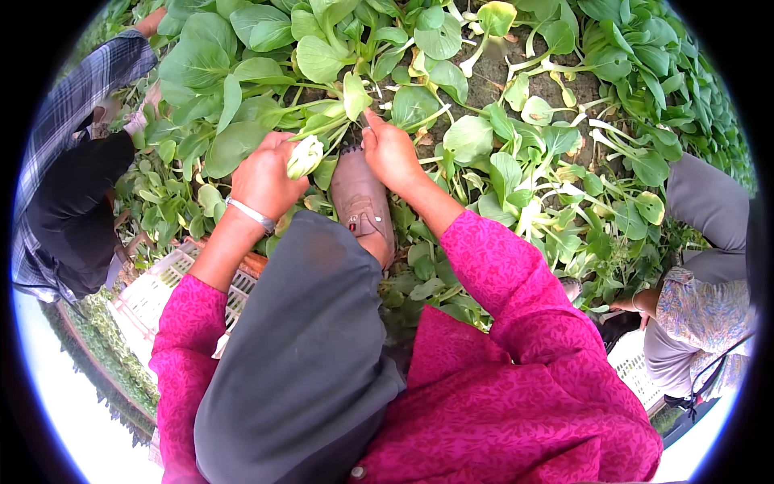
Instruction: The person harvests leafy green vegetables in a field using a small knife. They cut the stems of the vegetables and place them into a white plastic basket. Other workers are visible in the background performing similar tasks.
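Note:
My left hand [269,175], with a light band at the wrist, is closed on a head of leafy greens [305,156]. The pale base of the head shows beside the fingers, and its stalks run up and right. My right hand [390,151] is closed around a small knife [364,120]; only a bit of it shows, and the rest is hidden by the fingers and leaves. Broad green leaves [196,63] stand rooted above my left hand. Loose yellowing leaves [497,18] lie on the soil [493,75] up and right of my right hand.
My shoe [361,193] stands among the plants just below both hands. A white plastic crate [154,290] is at the lower left, behind my left arm. A person in a plaid sleeve [91,85] works at the left. At the right edge another person [701,302] crouches beside a second crate [635,366].

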